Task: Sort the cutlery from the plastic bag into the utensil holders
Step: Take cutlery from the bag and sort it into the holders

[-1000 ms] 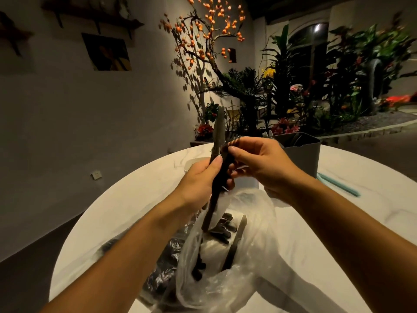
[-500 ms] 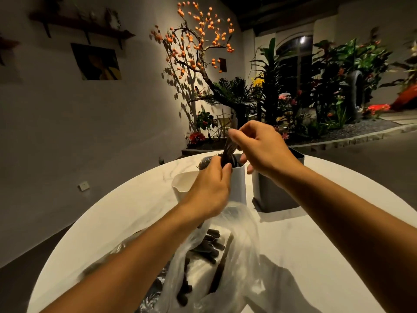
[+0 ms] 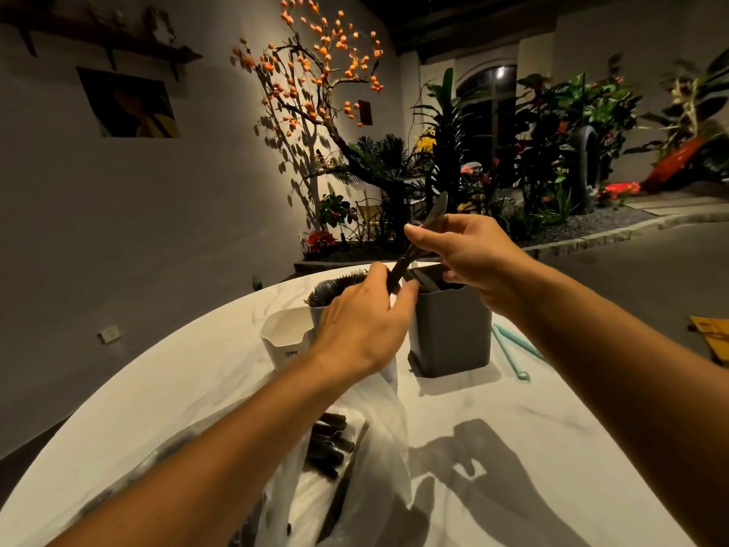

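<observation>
Dim evening light falls on the round white table (image 3: 513,420), where the sorting looks partly done. Both hands hold one dark-handled knife (image 3: 418,246) above the holders — the right hand (image 3: 469,250) pinches its blade, the left hand (image 3: 361,321) grips the handle. The white holder (image 3: 284,341) already carries dark cutlery, and the grey holder (image 3: 449,333) too. Several pieces remain in the plastic bag (image 3: 378,467) — so work is left, I judge.
</observation>
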Demonstrator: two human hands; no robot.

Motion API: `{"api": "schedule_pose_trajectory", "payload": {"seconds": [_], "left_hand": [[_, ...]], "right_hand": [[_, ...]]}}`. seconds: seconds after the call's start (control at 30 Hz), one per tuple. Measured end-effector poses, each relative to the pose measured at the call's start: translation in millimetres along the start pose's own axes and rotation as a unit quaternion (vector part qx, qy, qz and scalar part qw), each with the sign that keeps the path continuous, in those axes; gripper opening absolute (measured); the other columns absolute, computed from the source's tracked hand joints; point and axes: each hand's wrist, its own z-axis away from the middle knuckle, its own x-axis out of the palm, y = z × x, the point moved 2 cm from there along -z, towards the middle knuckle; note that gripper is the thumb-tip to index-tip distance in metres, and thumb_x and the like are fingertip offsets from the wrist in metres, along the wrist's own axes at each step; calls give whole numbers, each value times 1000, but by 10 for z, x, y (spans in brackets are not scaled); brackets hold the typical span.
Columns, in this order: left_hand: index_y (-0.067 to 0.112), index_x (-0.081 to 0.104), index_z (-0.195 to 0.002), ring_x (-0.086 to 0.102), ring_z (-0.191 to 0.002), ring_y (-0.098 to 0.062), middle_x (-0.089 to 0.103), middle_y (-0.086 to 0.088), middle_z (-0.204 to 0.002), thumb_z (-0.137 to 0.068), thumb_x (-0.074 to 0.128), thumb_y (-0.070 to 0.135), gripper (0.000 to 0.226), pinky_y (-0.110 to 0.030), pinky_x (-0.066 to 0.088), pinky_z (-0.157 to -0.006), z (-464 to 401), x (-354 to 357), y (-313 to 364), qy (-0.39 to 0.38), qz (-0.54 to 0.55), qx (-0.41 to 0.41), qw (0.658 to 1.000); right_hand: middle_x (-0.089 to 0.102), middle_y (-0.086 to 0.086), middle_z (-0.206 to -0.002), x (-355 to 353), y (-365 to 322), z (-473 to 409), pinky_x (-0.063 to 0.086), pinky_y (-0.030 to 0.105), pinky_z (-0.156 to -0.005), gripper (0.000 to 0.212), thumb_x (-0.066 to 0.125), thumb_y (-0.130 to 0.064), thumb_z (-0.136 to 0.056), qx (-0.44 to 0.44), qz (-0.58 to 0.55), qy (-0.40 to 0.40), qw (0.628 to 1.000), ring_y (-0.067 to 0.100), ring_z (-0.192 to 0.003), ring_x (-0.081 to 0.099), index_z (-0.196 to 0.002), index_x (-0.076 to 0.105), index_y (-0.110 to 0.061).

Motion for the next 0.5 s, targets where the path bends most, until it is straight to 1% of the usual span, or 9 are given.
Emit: {"api": "schedule_pose_trajectory", "payload": {"seconds": [0.03, 0.07, 0.1, 0.13, 0.23, 0.33, 0.43, 0.47, 0.5], "left_hand": [[23, 53, -102, 59, -86, -17, 60, 4, -89, -102, 35, 56, 38, -45, 54, -84, -37, 22, 16, -31, 79, -36, 996], [19, 58, -98, 56, -82, -16, 60, 3, -86, -103, 33, 56, 44, -37, 52, -81, -67, 40, 43, -62, 161, -71, 982], [16, 61, -94, 52, -75, -14, 57, 2, -82, -104, 32, 54, 49, -29, 47, -73, -94, 62, 76, -89, 227, -103, 964], [14, 63, -90, 47, -70, -13, 55, 1, -78, -105, 31, 51, 51, -25, 40, -66, -110, 71, 94, -107, 270, -132, 948], [12, 64, -88, 45, -67, -14, 55, -2, -74, -108, 31, 44, 50, -27, 36, -63, -135, 100, 96, -151, 335, -164, 916], [11, 58, -95, 49, -66, -14, 55, -1, -72, -108, 30, 42, 43, -30, 39, -67, -170, 121, 70, -238, 404, -166, 868], [13, 52, -106, 48, -65, -13, 52, -2, -75, -108, 28, 43, 38, -30, 40, -66, -170, 103, 94, -300, 467, -181, 812], [14, 49, -110, 46, -64, -12, 50, -2, -75, -108, 27, 41, 35, -28, 38, -64, -176, 106, 106, -297, 484, -189, 801], [15, 48, -110, 44, -63, -12, 48, -2, -73, -109, 27, 39, 32, -27, 37, -62, -185, 120, 132, -281, 489, -197, 802]], "right_hand": [[70, -2, -90, -42, 14, -21, 52, 37, -80, 24, 68, -30, -90, 5, -3, 3, 1000, 10, -96, 60, -104, 69, -11], [70, -2, -91, -76, 26, -41, 51, 37, -79, 22, 66, -29, -91, 9, -7, 6, 1000, 11, -94, 61, -103, 70, -10], [70, -1, -93, -114, 37, -59, 51, 35, -77, 20, 65, -27, -92, 11, -10, 8, 1000, 13, -93, 62, -101, 71, -10], [71, 0, -95, -142, 45, -77, 49, 33, -75, 19, 65, -26, -92, 10, -11, 9, 1000, 14, -94, 63, -99, 72, -10], [72, 1, -99, -221, 41, -133, 50, 29, -72, 18, 66, -27, -91, -10, 15, 8, 1000, 13, -97, 63, -96, 74, -12], [72, 1, -99, -300, 17, -166, 51, 31, -74, 17, 66, -29, -90, -22, 32, -7, 999, 15, -96, 63, -95, 74, -14], [70, -4, -85, -363, -1, -165, 44, 27, -66, 18, 64, -29, -91, -29, 33, -31, 999, 11, -78, 56, -92, 74, -14], [68, -5, -79, -381, -9, -165, 42, 24, -62, 18, 64, -29, -91, -34, 33, -35, 998, 10, -72, 52, -92, 74, -13], [67, -5, -76, -396, -14, -168, 41, 22, -58, 19, 65, -28, -91, -41, 33, -35, 998, 9, -68, 50, -93, 74, -12]]}}
